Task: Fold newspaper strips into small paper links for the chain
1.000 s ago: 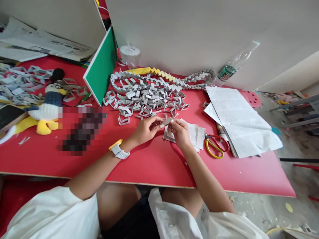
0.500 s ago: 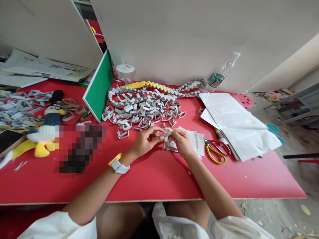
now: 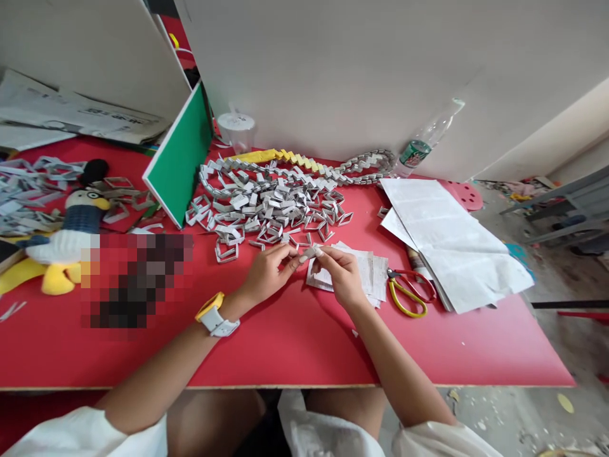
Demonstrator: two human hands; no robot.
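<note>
My left hand [image 3: 267, 271] and my right hand [image 3: 341, 274] meet over the red table [image 3: 295, 330], each pinching one end of a small folded paper strip [image 3: 310, 252]. Under my right hand lies a small stack of cut paper slips [image 3: 373, 270]. Just beyond my hands spreads a pile of folded grey paper links [image 3: 271, 206]. A woven chain of links, part yellow and part grey [image 3: 304, 164], curves along the back. A watch with a yellow and white band sits on my left wrist.
Yellow-handled scissors [image 3: 409, 293] lie right of the slips, beside large white paper sheets [image 3: 451, 241]. A plastic bottle [image 3: 423, 143] leans on the wall. A green board [image 3: 178, 158], a plush duck [image 3: 61, 244] and more links [image 3: 33, 190] are at the left.
My hands kept pinching the strip, which went from tilted up to nearly level between the fingertips. The view shifted slightly, so everything on the table sits a bit further left.
</note>
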